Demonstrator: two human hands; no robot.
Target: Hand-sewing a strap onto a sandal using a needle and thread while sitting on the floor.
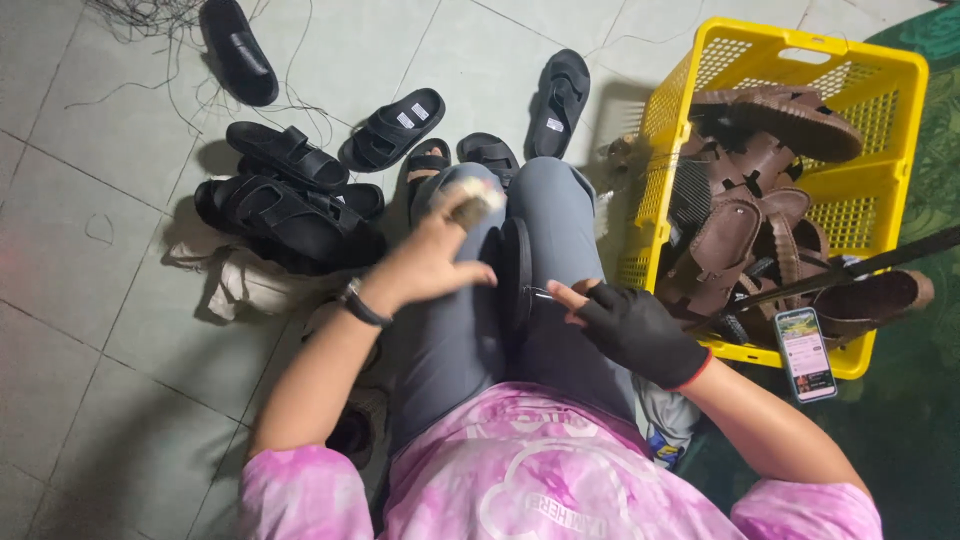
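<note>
Your left hand [425, 262] is blurred, its fingers curled shut around a small pale block [470, 203] raised just above the black sandal [515, 275] clamped upright between your knees. Your gloved right hand [635, 330] pinches a thin needle [545, 294] at that sandal's edge, fingertips closed on it. Beyond your left fingers, black sandals [290, 205] lie scattered on the grey tiled floor [90, 330]; just right of your right fingers stands a yellow basket [885, 110] of brown sandals [760, 200], with a phone [805, 352] at its rim.
</note>
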